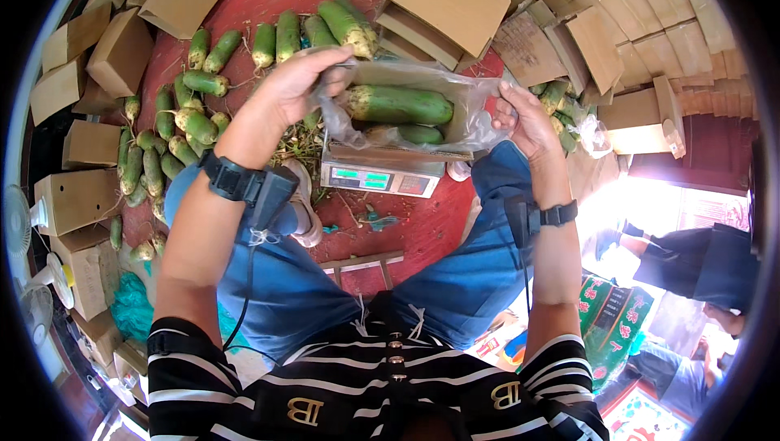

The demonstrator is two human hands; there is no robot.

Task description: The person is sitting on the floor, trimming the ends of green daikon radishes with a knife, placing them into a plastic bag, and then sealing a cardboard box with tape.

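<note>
Both of my hands are closed on the rim of a clear plastic bag [479, 87], stretched wide between them. Two long green radishes [398, 104] lie in it, one above the other in the picture. My left hand [313, 75] pinches the bag's left edge, and my right hand [524, 118] grips its right edge, beside a small red patch. A box may be under the plastic, but I cannot tell. Just below the bag is a digital weighing scale [418, 183] with green lit displays. Beyond my left hand, a large radish [345, 25] lies among others.
Many loose green radishes [153, 171] lie on the red floor [422, 238] to the left. Open cardboard boxes [443, 2] stand at the far side, with stacked cartons [613, 2] at far right. More radishes [555, 98] sit right of my hand. Other people [691, 266] are at right.
</note>
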